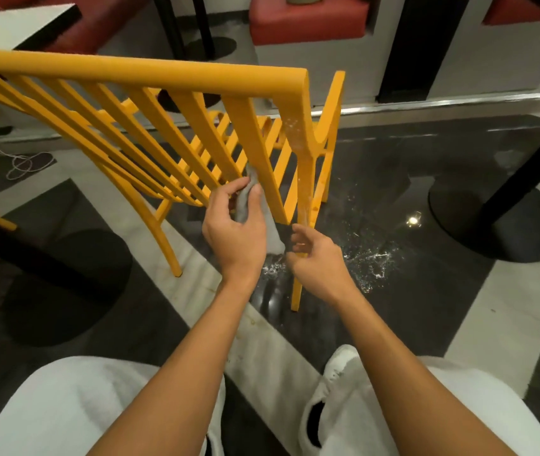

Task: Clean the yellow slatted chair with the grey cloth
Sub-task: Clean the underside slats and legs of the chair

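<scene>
Chair point(150, 77), yellow, slatted, stands on the dark floor point(426, 159) from 9 to 1 o'clock, backrest toward the person. Left hand point(235, 232) at centre, grip closed on grey cloth point(244, 205), pressed against a slat. Right hand point(314, 255) just beside, fingers loosely curled, holding nothing, near the rear leg. White splatter on floor at 3 o'clock.

One yellow chair point(170, 103), one grey cloth point(245, 205), two hands, two black table bases.
</scene>
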Demonstrator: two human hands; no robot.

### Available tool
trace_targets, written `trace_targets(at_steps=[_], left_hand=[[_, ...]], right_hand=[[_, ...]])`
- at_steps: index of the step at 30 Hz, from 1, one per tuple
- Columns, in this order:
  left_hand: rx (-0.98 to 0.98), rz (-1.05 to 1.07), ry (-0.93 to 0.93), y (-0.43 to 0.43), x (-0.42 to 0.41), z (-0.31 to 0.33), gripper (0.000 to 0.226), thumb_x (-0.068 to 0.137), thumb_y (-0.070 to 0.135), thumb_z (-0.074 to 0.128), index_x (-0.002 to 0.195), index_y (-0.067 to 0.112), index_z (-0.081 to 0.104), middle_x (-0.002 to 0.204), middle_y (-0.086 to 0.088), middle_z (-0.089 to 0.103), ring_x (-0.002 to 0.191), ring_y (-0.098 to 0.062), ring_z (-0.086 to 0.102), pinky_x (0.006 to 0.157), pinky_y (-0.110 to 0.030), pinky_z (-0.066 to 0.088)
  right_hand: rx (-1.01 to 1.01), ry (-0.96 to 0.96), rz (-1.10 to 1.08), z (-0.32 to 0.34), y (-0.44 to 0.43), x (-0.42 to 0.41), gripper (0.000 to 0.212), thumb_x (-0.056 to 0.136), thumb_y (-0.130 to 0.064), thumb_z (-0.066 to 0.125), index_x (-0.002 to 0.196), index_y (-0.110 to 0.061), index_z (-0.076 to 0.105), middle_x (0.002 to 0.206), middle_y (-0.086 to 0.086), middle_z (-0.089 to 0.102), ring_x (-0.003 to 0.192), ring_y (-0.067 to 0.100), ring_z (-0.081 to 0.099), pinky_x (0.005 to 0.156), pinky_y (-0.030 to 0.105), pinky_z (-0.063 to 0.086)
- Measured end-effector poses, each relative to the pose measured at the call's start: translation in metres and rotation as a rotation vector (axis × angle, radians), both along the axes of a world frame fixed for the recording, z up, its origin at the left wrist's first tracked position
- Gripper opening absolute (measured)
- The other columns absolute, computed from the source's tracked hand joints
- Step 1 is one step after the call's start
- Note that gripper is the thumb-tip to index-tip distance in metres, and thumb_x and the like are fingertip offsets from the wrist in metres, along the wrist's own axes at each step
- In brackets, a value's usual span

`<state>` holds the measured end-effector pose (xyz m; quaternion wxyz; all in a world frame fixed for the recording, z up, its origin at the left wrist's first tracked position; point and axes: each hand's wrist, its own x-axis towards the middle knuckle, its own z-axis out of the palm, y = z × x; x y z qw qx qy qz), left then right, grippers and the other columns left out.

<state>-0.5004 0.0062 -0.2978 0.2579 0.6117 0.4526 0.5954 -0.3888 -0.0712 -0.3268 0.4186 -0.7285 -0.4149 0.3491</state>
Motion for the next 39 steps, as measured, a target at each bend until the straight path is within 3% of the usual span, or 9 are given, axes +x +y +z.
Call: trace_targets(at_steps=[2, 7, 12, 15, 19, 22, 27, 33, 39], left_hand=[[0.018, 0.015, -0.001, -0.001, 0.004, 0.006, 0.017, 0.098, 0.025, 0.074, 0.115, 0.022, 0.072, 0.111, 0.009, 0.072, 0.108, -0.01, 0.067, 0.091, -0.038, 0.059], [0.117, 0.084, 0.015, 0.003, 0.018, 0.012, 0.009, 0.094, 0.018, 0.08, 0.1, 0.017, 0.074, 0.1, 0.009, 0.068, 0.095, -0.001, 0.064, 0.084, -0.019, 0.053], [0.029, 0.053, 0.044, 0.011, 0.022, -0.017, 0.008, 0.089, 0.015, 0.083, 0.092, 0.01, 0.078, 0.097, 0.003, 0.07, 0.093, -0.007, 0.066, 0.084, -0.029, 0.056], [-0.047, 0.031, 0.08, 0.015, 0.021, -0.031, 0.007, 0.088, 0.016, 0.084, 0.091, 0.013, 0.079, 0.096, 0.004, 0.071, 0.093, -0.01, 0.068, 0.086, -0.036, 0.057], [0.029, 0.027, 0.057, 0.017, 0.02, -0.024, 0.008, 0.089, 0.013, 0.083, 0.094, 0.009, 0.078, 0.099, 0.001, 0.072, 0.095, -0.002, 0.066, 0.087, -0.02, 0.054], [0.109, 0.011, 0.049, 0.019, 0.018, -0.019, 0.009, 0.091, 0.012, 0.082, 0.095, 0.007, 0.077, 0.1, -0.002, 0.072, 0.097, -0.005, 0.067, 0.087, -0.016, 0.052], [-0.019, -0.094, 0.158, 0.022, 0.015, -0.039, 0.009, 0.09, 0.019, 0.083, 0.095, 0.013, 0.078, 0.101, 0.004, 0.072, 0.098, -0.004, 0.068, 0.089, -0.034, 0.058], [-0.143, -0.227, 0.108, 0.003, 0.001, -0.027, 0.016, 0.097, 0.02, 0.075, 0.111, 0.014, 0.081, 0.11, 0.007, 0.076, 0.105, 0.004, 0.067, 0.094, -0.021, 0.056], [-0.364, -0.422, 0.009, -0.015, -0.021, -0.003, 0.027, 0.103, 0.015, 0.066, 0.128, 0.024, 0.071, 0.12, 0.014, 0.073, 0.109, 0.003, 0.069, 0.092, -0.022, 0.059]], right_hand=[[0.04, 0.003, -0.023, 0.006, -0.002, 0.004, 0.047, 0.094, -0.012, 0.067, 0.141, -0.018, 0.062, 0.119, -0.004, 0.069, 0.106, 0.008, 0.065, 0.091, 0.009, 0.049], [0.047, -0.029, -0.032, 0.013, -0.008, 0.008, 0.035, 0.094, -0.011, 0.064, 0.127, -0.019, 0.071, 0.109, -0.006, 0.074, 0.097, 0.003, 0.068, 0.088, 0.013, 0.052], [0.056, -0.094, -0.071, 0.009, -0.006, 0.012, 0.032, 0.095, -0.012, 0.065, 0.126, -0.02, 0.071, 0.106, -0.007, 0.074, 0.096, 0.006, 0.069, 0.093, 0.023, 0.054], [0.06, -0.102, -0.111, 0.005, -0.008, 0.019, 0.033, 0.096, -0.011, 0.064, 0.127, -0.019, 0.07, 0.105, -0.006, 0.074, 0.093, 0.003, 0.068, 0.083, 0.013, 0.055], [0.082, -0.116, -0.168, 0.009, -0.004, 0.022, 0.03, 0.096, -0.008, 0.063, 0.123, -0.02, 0.071, 0.103, -0.006, 0.073, 0.09, 0.001, 0.067, 0.065, 0.0, 0.047], [0.107, -0.125, -0.179, 0.011, 0.001, 0.016, 0.032, 0.095, -0.006, 0.062, 0.123, -0.02, 0.07, 0.104, -0.005, 0.074, 0.093, 0.004, 0.068, 0.069, 0.0, 0.046], [0.136, -0.191, -0.148, 0.015, 0.007, 0.001, 0.034, 0.094, -0.006, 0.061, 0.125, -0.019, 0.07, 0.104, -0.004, 0.073, 0.091, 0.004, 0.067, 0.077, 0.001, 0.045], [0.165, -0.158, -0.19, 0.025, 0.009, -0.006, 0.026, 0.103, -0.022, 0.062, 0.128, -0.021, 0.073, 0.109, -0.009, 0.075, 0.099, 0.004, 0.068, 0.091, 0.02, 0.053], [0.237, 0.034, -0.268, 0.036, 0.0, -0.012, 0.012, 0.098, -0.024, 0.074, 0.107, -0.021, 0.081, 0.097, -0.008, 0.08, 0.094, 0.008, 0.074, 0.09, 0.036, 0.062]])
